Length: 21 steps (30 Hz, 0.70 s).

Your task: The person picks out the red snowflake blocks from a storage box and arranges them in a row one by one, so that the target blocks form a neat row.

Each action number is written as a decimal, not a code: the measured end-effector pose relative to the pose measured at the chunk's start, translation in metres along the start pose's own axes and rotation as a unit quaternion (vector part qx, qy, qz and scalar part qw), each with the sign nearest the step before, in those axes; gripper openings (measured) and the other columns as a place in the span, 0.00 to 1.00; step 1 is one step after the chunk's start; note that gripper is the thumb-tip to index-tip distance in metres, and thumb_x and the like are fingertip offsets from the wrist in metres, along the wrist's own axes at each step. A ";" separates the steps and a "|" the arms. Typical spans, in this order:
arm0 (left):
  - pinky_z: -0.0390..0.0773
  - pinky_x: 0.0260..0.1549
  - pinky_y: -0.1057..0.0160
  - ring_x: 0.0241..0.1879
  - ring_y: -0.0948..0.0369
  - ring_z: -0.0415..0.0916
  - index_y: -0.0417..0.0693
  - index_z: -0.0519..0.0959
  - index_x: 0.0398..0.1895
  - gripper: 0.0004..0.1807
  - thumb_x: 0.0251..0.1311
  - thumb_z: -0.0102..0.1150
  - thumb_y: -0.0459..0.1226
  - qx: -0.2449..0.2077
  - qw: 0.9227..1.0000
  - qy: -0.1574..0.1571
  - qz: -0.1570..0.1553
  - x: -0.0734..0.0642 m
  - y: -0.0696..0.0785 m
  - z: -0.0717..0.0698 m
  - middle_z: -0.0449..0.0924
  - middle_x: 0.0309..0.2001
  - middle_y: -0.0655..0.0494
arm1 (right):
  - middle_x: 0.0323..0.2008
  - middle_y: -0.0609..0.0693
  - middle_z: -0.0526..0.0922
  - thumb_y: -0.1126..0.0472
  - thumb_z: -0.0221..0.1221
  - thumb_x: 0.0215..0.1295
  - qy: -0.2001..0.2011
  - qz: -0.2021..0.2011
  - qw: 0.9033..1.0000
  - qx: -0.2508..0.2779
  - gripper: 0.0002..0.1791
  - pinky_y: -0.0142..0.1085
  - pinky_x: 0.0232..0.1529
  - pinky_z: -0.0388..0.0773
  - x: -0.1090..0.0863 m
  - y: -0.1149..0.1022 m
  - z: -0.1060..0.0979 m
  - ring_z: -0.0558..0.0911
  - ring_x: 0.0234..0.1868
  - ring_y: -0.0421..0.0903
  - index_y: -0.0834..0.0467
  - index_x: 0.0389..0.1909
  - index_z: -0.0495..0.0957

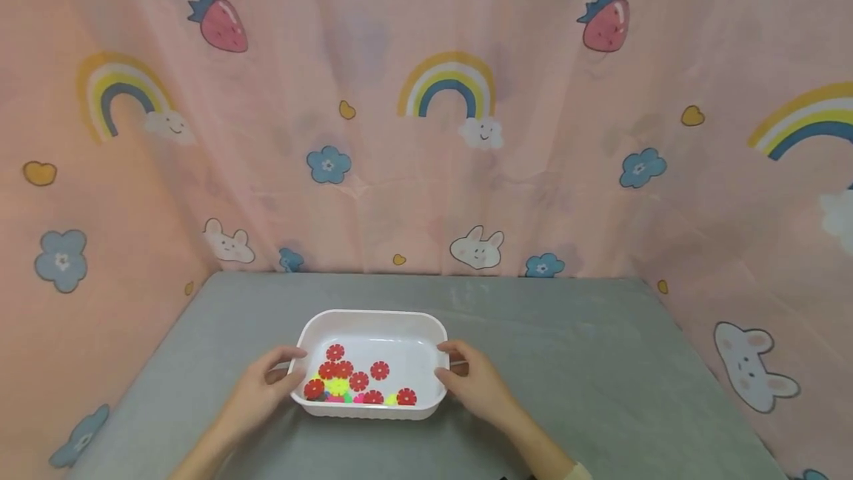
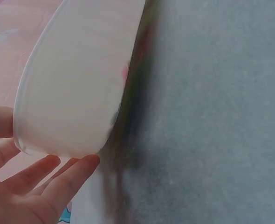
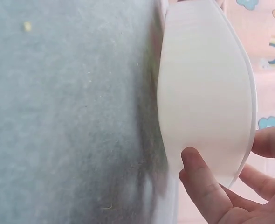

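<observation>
A white plastic basin [image 1: 426, 412], rectangular with rounded corners, is held by its two short ends over the grey table. My left hand [image 1: 261, 384] grips the left end, thumb at the rim and fingers against the outer wall, as the left wrist view shows the left hand [image 2: 39, 191]. At the opposite end my right hand [image 1: 476, 384] grips the rim the same way; its fingers [image 3: 205, 186] press the outside wall. Inside, red flower-shaped discs [image 1: 358, 381] lie with yellow ones [image 1: 338, 387] and a few pink and green pieces, gathered toward the near left side.
The grey tabletop [image 1: 566, 361] spreads around the basin. A pink printed curtain [image 1: 413, 191] hangs behind the table and along both sides. In the right wrist view a small pale yellow speck [image 3: 27, 26] lies on the grey surface.
</observation>
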<state>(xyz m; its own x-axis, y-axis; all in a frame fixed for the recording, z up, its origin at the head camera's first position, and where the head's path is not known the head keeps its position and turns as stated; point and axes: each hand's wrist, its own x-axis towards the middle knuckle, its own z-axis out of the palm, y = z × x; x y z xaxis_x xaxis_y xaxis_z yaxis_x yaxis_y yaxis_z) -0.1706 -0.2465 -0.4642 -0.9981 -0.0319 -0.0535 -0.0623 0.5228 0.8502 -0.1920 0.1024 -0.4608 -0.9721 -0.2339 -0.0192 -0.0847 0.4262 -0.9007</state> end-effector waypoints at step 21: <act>0.77 0.55 0.41 0.60 0.35 0.75 0.45 0.77 0.61 0.21 0.68 0.64 0.42 -0.011 1.000 -0.005 -0.008 -0.012 -0.009 0.004 0.69 0.68 0.35 | 0.53 0.58 0.81 0.57 0.65 0.68 -0.047 0.014 0.998 -0.040 0.23 0.51 0.48 0.84 -0.013 -0.001 -0.004 0.83 0.49 0.55 0.61 0.60 0.75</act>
<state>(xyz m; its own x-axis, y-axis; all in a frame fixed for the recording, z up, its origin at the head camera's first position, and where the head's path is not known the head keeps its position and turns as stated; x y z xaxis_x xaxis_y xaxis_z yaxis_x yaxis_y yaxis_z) -0.1576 -0.2468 -0.4732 -0.9969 -0.0326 -0.0722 -0.0788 0.5030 0.8607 -0.1804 0.1088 -0.4577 -0.9500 -0.2999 -0.0868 -0.0795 0.5013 -0.8616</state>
